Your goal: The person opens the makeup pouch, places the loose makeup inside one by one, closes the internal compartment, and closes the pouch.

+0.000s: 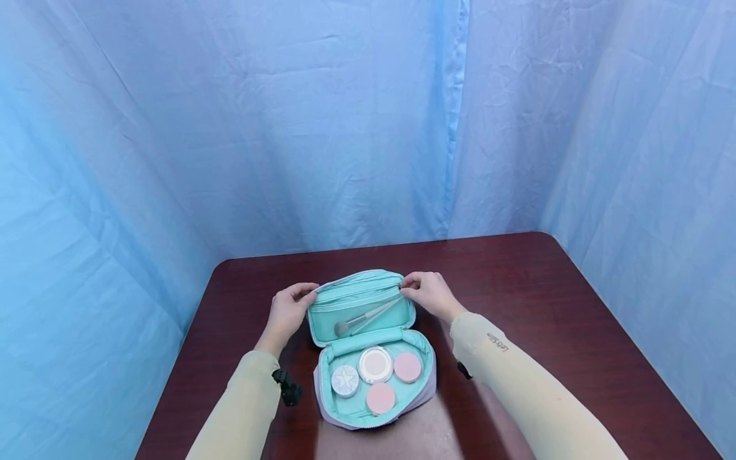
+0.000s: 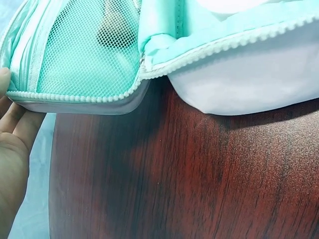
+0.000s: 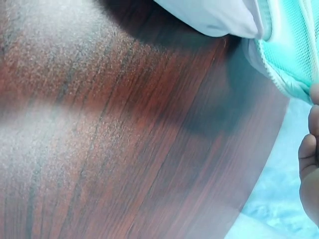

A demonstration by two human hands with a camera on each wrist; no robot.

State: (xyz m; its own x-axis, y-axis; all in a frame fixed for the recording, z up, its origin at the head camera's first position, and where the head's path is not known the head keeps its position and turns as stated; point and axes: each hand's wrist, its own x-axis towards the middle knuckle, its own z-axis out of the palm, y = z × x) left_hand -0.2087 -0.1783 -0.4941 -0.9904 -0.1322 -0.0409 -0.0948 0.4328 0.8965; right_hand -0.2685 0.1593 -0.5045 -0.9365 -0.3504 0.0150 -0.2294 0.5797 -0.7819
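Head view: the left hand (image 1: 287, 313) pinched one far corner of the opened lid (image 1: 323, 313) of a turquoise-lined cosmetic bag (image 1: 428, 388), the right hand (image 1: 428, 294) the other; the bag lay on the dark wood table (image 1: 575, 326), holding four round cosmetic cases (image 1: 381, 398) (one star-topped) and, behind mesh (image 2: 65, 74), a makeup brush (image 1: 342, 328)

Blue curtains (image 1: 345, 140) on three sides; dark reddish wood-grain table (image 1: 552, 300), rounded corners.

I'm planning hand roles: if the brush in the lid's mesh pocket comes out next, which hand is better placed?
Probably the right hand: it pinches the lid near the handle end of the brush; the left hand holds the lid's opposite side, farther away.
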